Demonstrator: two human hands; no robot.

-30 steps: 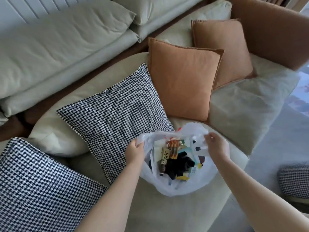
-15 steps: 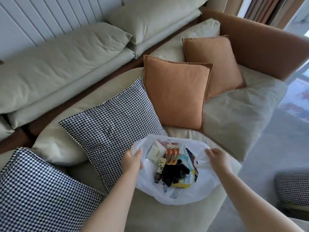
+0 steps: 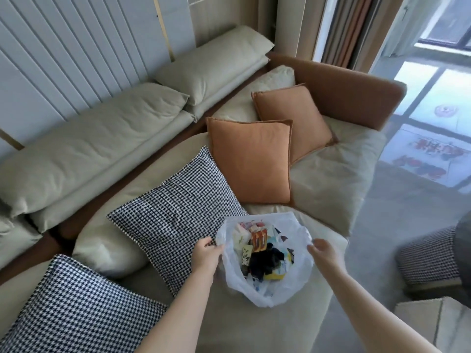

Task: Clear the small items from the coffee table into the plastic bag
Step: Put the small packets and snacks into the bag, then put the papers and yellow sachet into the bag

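The head camera has lifted since a second ago, bringing the window and wall panels into view, while the white plastic bag (image 3: 267, 284) stays held open on the sofa seat (image 3: 229, 327) between the two hands. The left hand (image 3: 206, 254) pinches the bag's near-left rim with curled fingers; the right hand (image 3: 322, 252) appears to pinch the opposite rim, though its fingertips are partly hidden by the plastic. Between the hands, the bag's mouth shows small items already inside: an orange packet (image 3: 259, 240), a bundle of black fabric (image 3: 265, 259), a yellow packet (image 3: 274, 276) and pale sachets. A houndstooth cushion (image 3: 175, 225) lies just beyond the left hand, an orange cushion (image 3: 251, 161) farther out. No coffee table is in view, so the clearing looks largely done. To finish well, the person would likely draw both rims up and together evenly, keeping the mouth level so the loose packets do not spill onto the seat.
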